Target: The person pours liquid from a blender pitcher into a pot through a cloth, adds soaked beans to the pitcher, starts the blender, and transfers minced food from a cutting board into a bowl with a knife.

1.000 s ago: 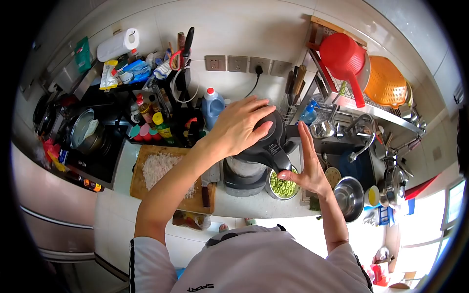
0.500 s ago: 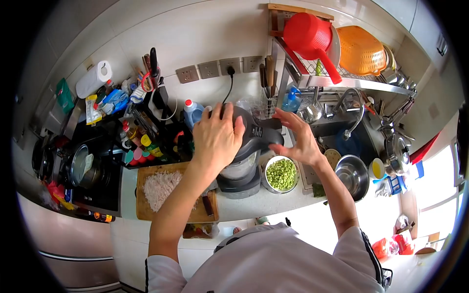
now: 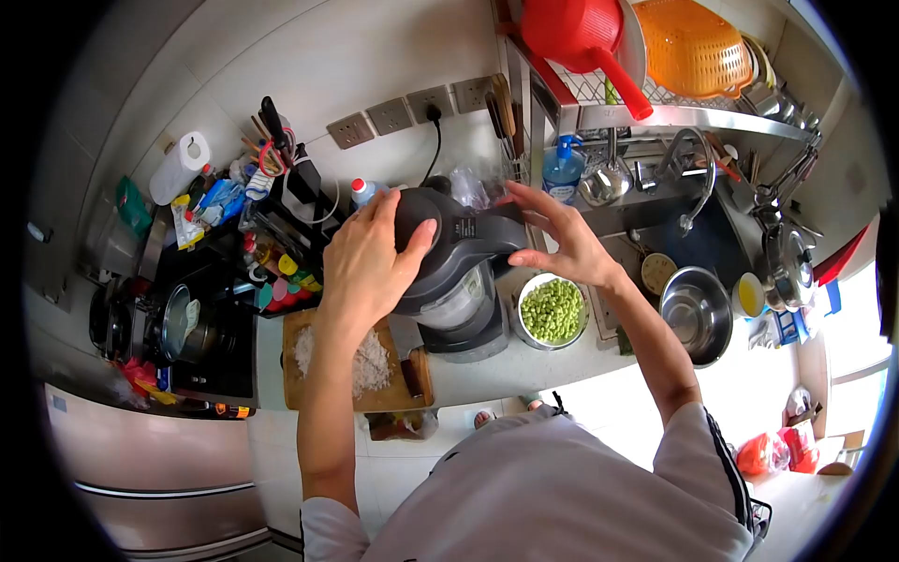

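Observation:
A black-lidded blender (image 3: 459, 314) with a clear jug stands on the counter. Against the left side of its dark lid rests my left hand (image 3: 368, 267), fingers spread. My right hand (image 3: 567, 242) is at the handle on the lid's right, thumb and fingers apart around its end, holding nothing firmly that I can see. Just right of the blender base is a metal bowl of chopped green pieces (image 3: 551, 311). Left of it, partly behind my left forearm, a wooden board (image 3: 295, 375) carries chopped pale food (image 3: 372, 363) and a cleaver with a dark handle (image 3: 412, 377).
At the right are a sink (image 3: 721, 239), a steel bowl (image 3: 696, 316) and a yellow-lined cup (image 3: 748, 295). A rack above holds a red strainer (image 3: 573, 36) and an orange basket (image 3: 693, 51). Bottles (image 3: 298, 272) and a stove with a pot (image 3: 192, 328) are at left.
The view has shifted, and the blender appears farther left. My left hand has slid from the lid's top to its left side. My right hand has come round the handle's end.

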A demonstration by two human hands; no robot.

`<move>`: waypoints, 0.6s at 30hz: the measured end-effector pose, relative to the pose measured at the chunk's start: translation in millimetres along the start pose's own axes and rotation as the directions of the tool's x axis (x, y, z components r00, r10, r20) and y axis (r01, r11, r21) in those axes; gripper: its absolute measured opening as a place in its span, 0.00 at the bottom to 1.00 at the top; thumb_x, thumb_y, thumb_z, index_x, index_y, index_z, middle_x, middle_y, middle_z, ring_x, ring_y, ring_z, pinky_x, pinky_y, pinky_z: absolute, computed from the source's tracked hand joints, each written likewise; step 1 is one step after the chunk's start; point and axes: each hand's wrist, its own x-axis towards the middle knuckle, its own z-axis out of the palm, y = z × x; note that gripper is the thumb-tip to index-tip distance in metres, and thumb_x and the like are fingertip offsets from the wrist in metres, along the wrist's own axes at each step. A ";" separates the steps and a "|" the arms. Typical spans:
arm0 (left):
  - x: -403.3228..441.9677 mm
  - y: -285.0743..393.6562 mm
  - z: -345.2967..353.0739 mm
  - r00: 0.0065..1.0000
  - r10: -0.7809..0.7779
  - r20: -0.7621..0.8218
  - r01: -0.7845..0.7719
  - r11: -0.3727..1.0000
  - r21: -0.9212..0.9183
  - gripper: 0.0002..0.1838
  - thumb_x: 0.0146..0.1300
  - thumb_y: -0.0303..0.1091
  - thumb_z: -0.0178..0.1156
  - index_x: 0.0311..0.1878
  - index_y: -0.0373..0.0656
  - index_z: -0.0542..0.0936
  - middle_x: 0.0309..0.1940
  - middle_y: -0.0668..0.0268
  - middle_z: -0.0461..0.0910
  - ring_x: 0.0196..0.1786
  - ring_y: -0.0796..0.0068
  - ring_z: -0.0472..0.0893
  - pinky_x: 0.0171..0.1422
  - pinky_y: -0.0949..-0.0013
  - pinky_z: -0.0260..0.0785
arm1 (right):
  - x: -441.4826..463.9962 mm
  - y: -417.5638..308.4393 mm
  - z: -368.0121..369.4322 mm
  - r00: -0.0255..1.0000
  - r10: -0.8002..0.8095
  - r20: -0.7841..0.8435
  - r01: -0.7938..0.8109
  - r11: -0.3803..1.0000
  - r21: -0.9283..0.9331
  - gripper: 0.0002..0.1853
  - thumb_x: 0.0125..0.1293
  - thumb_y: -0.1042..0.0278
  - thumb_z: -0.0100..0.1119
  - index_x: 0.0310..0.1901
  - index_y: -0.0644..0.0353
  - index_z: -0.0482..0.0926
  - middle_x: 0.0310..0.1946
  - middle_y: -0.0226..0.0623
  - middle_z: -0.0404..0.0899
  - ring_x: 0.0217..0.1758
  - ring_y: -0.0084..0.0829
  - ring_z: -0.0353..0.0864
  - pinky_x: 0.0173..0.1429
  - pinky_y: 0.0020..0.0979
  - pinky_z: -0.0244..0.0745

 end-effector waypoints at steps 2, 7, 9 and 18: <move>0.7 8.9 -6.9 0.997 -0.063 0.044 0.064 0.998 -0.011 0.32 0.63 0.53 0.53 0.56 0.30 0.73 0.51 0.46 0.76 0.54 0.50 0.76 0.57 0.58 0.69 | 2.0 0.4 0.9 1.000 -0.006 -0.020 0.006 0.999 0.038 0.42 0.54 0.65 0.71 0.67 0.65 0.58 0.56 0.46 0.71 0.62 0.36 0.70 0.67 0.40 0.64; -1.4 5.6 2.6 0.994 0.027 -0.108 -0.015 0.994 0.111 0.30 0.63 0.51 0.56 0.55 0.31 0.74 0.52 0.52 0.75 0.54 0.52 0.74 0.57 0.58 0.66 | 9.2 4.1 4.8 0.993 0.010 -0.119 0.011 0.985 0.173 0.33 0.55 0.72 0.69 0.61 0.64 0.64 0.47 0.43 0.76 0.50 0.32 0.79 0.57 0.33 0.73; -2.8 8.4 3.3 0.986 0.055 -0.154 -0.025 0.982 0.189 0.30 0.62 0.51 0.57 0.53 0.31 0.76 0.50 0.55 0.74 0.53 0.55 0.73 0.56 0.59 0.66 | 10.9 6.7 6.4 0.980 0.106 -0.166 -0.060 0.963 0.263 0.32 0.55 0.73 0.69 0.61 0.63 0.64 0.46 0.41 0.76 0.50 0.30 0.79 0.56 0.32 0.73; -11.9 5.7 10.2 0.938 0.136 -0.319 -0.081 0.980 0.180 0.33 0.63 0.54 0.55 0.59 0.33 0.71 0.57 0.49 0.69 0.60 0.50 0.67 0.61 0.50 0.61 | -1.8 15.9 -13.0 0.975 0.218 -0.044 -0.183 0.899 0.397 0.32 0.57 0.72 0.67 0.63 0.62 0.65 0.59 0.42 0.72 0.60 0.31 0.71 0.66 0.31 0.65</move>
